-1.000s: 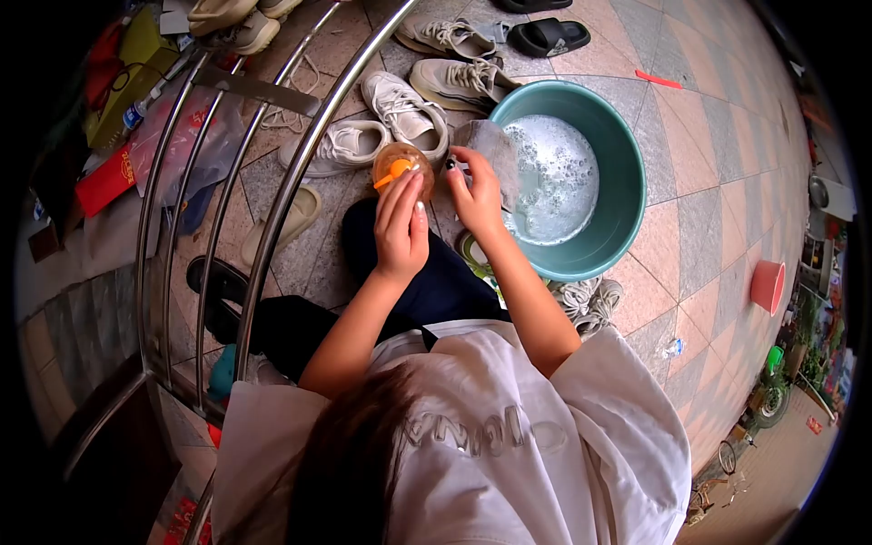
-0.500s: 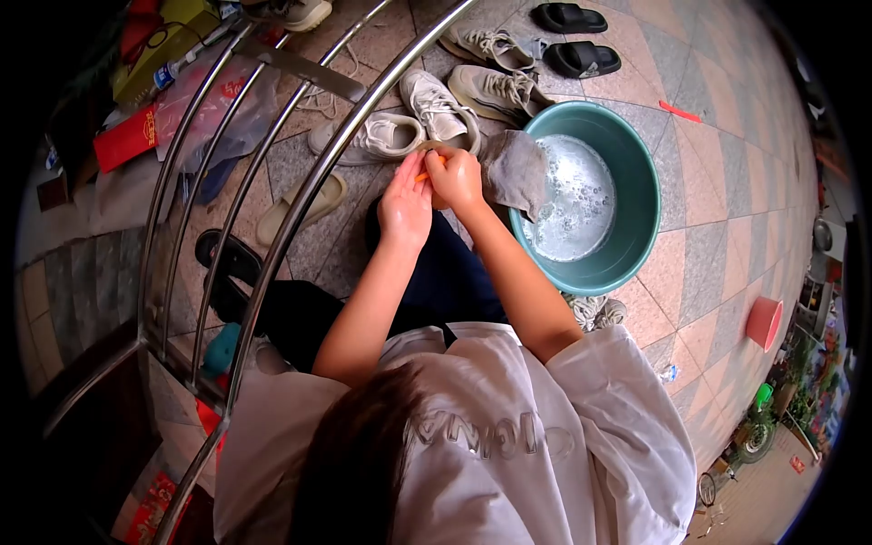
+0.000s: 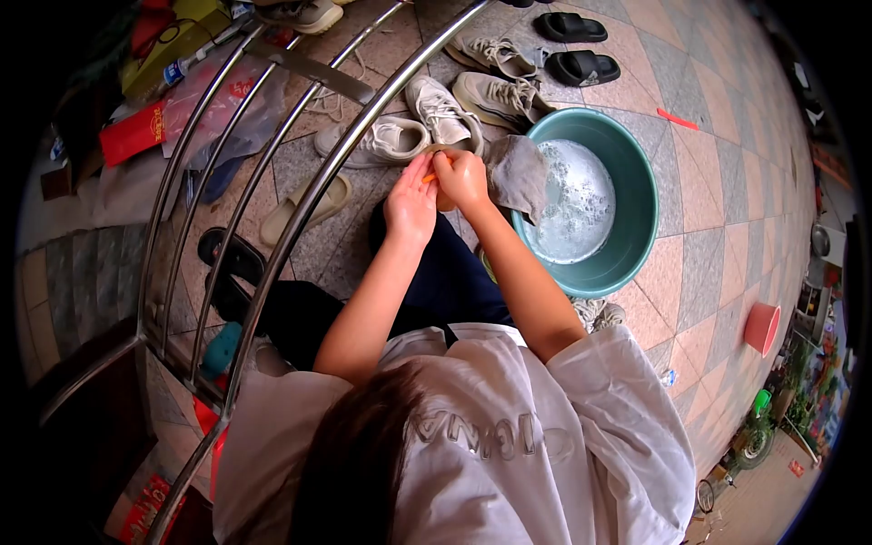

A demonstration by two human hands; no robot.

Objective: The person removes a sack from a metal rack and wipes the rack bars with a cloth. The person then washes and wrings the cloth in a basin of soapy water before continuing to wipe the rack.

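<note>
My left hand (image 3: pixel 412 205) is turned palm up, its fingers stretched out. My right hand (image 3: pixel 465 179) is closed and touches the left fingers. A small orange object (image 3: pixel 430 178) pokes out of the right hand against the left fingers; most of it is hidden, so its kind does not show. Both hands look wet. Just right of them, a wet grey cloth (image 3: pixel 518 177) drapes over the rim of a green basin (image 3: pixel 642 209). Foamy water (image 3: pixel 572 204) fills the bottom of the basin.
White sneakers (image 3: pixel 436 104) and beige sneakers (image 3: pixel 495 95) stand beyond my hands, with black slides (image 3: pixel 581 68) farther off. A curved metal railing (image 3: pixel 313 186) runs close along my left. Gray shoes (image 3: pixel 599 313) sit below the basin, and a pink bucket (image 3: pixel 762 327) stands far right.
The view has shifted slightly. The hands stay together by the basin, with the right hand still closed around the orange object; only small finger movement shows.
</note>
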